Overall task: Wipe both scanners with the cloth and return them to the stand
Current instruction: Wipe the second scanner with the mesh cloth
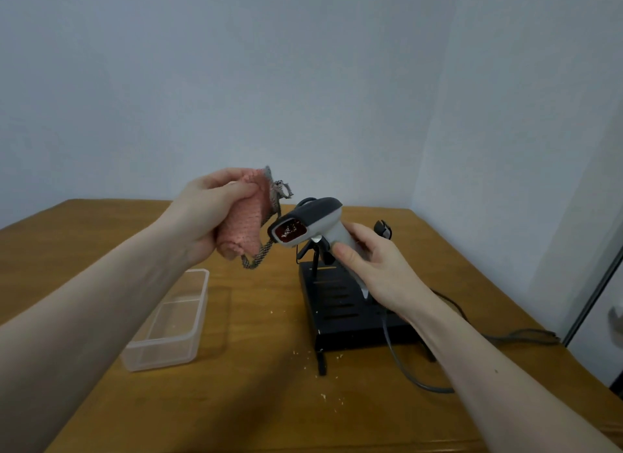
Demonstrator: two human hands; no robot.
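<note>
My right hand [374,265] grips the handle of a grey and white scanner [312,221], held above the black stand [340,304]. The scanner's dark red window faces left and has pale crumbs on it. My left hand [205,216] holds a bunched pink cloth [247,221] with a grey edge, just left of the scanner's window and a little apart from it. A second dark object [383,229] shows behind my right hand; I cannot tell whether it is the other scanner.
A clear plastic box [168,324] sits on the wooden table [253,402] at the left. A grey cable [404,371] runs from the scanner across the table to the right. Pale crumbs lie scattered in front of the stand. A wall corner stands behind.
</note>
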